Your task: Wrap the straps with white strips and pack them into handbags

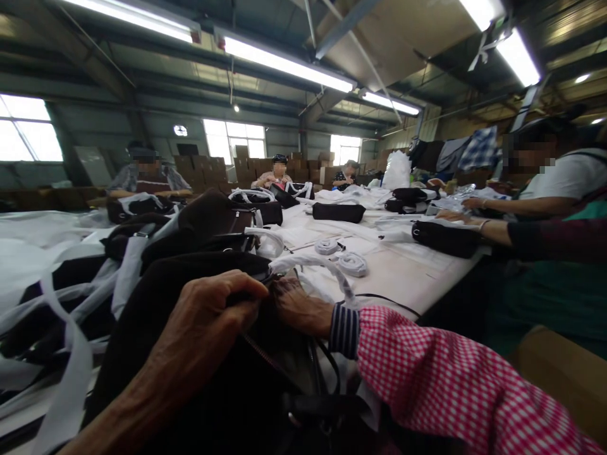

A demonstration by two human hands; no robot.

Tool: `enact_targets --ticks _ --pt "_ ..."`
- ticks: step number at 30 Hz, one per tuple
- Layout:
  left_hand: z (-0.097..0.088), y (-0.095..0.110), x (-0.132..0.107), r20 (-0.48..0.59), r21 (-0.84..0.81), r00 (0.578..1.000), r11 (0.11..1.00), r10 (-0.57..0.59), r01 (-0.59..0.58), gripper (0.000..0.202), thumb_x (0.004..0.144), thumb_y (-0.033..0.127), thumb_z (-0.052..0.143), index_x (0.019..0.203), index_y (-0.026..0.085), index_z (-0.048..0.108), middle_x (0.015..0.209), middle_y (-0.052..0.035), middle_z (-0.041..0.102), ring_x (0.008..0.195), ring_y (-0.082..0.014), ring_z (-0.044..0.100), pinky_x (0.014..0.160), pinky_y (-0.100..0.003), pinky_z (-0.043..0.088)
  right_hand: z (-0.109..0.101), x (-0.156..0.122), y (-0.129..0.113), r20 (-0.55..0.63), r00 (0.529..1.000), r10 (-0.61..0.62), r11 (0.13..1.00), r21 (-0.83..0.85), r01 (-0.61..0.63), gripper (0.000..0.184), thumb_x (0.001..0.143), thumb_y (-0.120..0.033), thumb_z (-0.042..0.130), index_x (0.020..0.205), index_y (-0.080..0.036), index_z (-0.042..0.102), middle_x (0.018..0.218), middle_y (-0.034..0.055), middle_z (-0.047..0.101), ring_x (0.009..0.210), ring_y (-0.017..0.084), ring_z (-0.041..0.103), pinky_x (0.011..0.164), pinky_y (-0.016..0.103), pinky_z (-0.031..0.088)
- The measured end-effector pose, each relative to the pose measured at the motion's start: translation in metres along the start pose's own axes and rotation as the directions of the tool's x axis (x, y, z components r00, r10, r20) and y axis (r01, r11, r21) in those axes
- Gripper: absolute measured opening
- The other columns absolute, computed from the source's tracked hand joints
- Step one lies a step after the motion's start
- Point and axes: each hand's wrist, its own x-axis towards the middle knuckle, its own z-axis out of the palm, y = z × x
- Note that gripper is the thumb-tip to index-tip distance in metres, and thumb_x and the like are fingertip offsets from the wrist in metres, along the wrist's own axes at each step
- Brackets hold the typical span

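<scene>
Black bag point(218, 392); left hand point(218, 303) pinching it beside zipper point(258, 349); right hand point(303, 309) at opening, cannot tell whether gripping; advisable: hold fabric taut, clear of zipper teeth.

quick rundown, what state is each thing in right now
left hand: closed, pinching the near bag's edge
right hand: at the bag's opening, fingertips hidden
near black bag: open at the hands
white-wrapped handle: arched up
nearer strap coil: wound, wrapped in white, lying flat
mid-table black bag: lying down, closure unclear
ceiling light: lit
cardboard boxes: stacked
</scene>
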Motion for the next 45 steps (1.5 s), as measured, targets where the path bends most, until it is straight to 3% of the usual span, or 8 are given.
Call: enact_targets --ticks 8,12,15,19,25,34,41,45 --pt "0.024 -0.017 0.005 0.147 0.464 0.963 0.844 0.225 -0.268 0.03 0.083 0.001 0.043 0.083 0.018 0.067 0.099 -0.0068 0.066 0.087 -0.0223 0.063 0.073 -0.036 0.048 -0.009 0.016 -0.003 0.172 0.961 0.218 0.968 0.091 -0.235 0.028 0.099 -0.013 0.046 0.083 -0.013 0.069 0.08 0.0117 0.072 0.068 0.022 0.065 0.062 0.032 0.046" --pt "0.027 -0.025 0.01 0.312 0.508 0.855 0.688 0.414 -0.519 0.03 0.079 -0.003 0.046 0.084 0.02 0.064 0.109 -0.0069 0.067 0.107 -0.0258 0.053 0.078 -0.035 0.047 -0.005 0.024 0.004 0.154 0.951 0.266 0.951 0.121 -0.286 0.022 0.098 -0.022 0.049 0.1 -0.012 0.069 0.088 0.0117 0.073 0.072 0.022 0.067 0.06 0.03 0.045" --pt "0.02 -0.032 0.015 0.45 0.459 0.794 0.657 0.409 -0.598 0.022 0.084 0.003 0.05 0.082 0.021 0.063 0.096 -0.0043 0.067 0.099 -0.0246 0.052 0.081 -0.037 0.042 0.0 0.021 0.008 0.157 0.956 0.246 0.954 0.132 -0.267 0.019 0.096 -0.023 0.053 0.096 -0.012 0.069 0.084 0.0099 0.072 0.068 0.019 0.064 0.057 0.028 0.042" --pt "0.014 -0.047 0.022 0.44 0.527 0.859 0.699 0.262 -0.483 0.018 0.084 0.009 0.052 0.077 0.021 0.062 0.084 -0.0029 0.065 0.088 -0.0235 0.051 0.078 -0.038 0.039 0.008 0.019 0.008 0.151 0.977 0.153 0.979 0.113 -0.171 0.021 0.096 -0.017 0.049 0.088 -0.012 0.068 0.079 0.009 0.069 0.063 0.017 0.058 0.057 0.029 0.04" --pt "0.012 -0.051 0.016 0.335 0.541 0.905 0.733 0.261 -0.412 0.018 0.082 0.008 0.051 0.076 0.023 0.059 0.082 -0.0028 0.062 0.089 -0.0228 0.054 0.073 -0.034 0.042 0.008 0.021 0.004 0.134 0.991 -0.018 0.998 0.058 0.01 0.031 0.099 -0.007 0.039 0.082 -0.012 0.064 0.077 0.0091 0.065 0.062 0.018 0.053 0.058 0.032 0.038" --pt "0.013 -0.038 0.015 0.366 0.593 0.922 0.733 0.124 -0.333 0.022 0.087 0.007 0.047 0.085 0.02 0.064 0.09 -0.0047 0.066 0.092 -0.0221 0.057 0.076 -0.033 0.045 0.01 0.024 0.012 0.06 0.994 -0.094 0.995 -0.024 0.096 0.029 0.1 -0.004 0.036 0.091 -0.012 0.063 0.087 0.0081 0.067 0.063 0.016 0.055 0.055 0.031 0.034" --pt "0.016 -0.05 0.012 0.318 0.63 0.938 0.709 0.138 -0.318 0.024 0.087 0.01 0.051 0.092 0.023 0.07 0.096 -0.0043 0.071 0.13 -0.0318 0.044 0.094 -0.041 0.047 -0.035 -0.009 0.01 0.123 0.981 -0.149 0.971 0.205 0.122 0.007 0.092 -0.022 0.059 0.086 -0.019 0.059 0.075 0.0001 0.063 0.062 0.014 0.049 0.057 0.03 0.031" --pt "0.021 -0.062 0.011 0.399 0.49 0.888 0.766 0.228 -0.417 0.032 0.097 0.018 0.047 0.116 0.03 0.07 0.124 0.0001 0.07 0.137 -0.0324 0.034 0.104 -0.048 0.041 -0.055 -0.041 -0.005 0.137 0.973 -0.188 0.898 0.426 0.114 0.014 0.092 -0.019 0.059 0.079 -0.019 0.054 0.071 -0.0028 0.056 0.065 0.012 0.049 0.061 0.028 0.031"
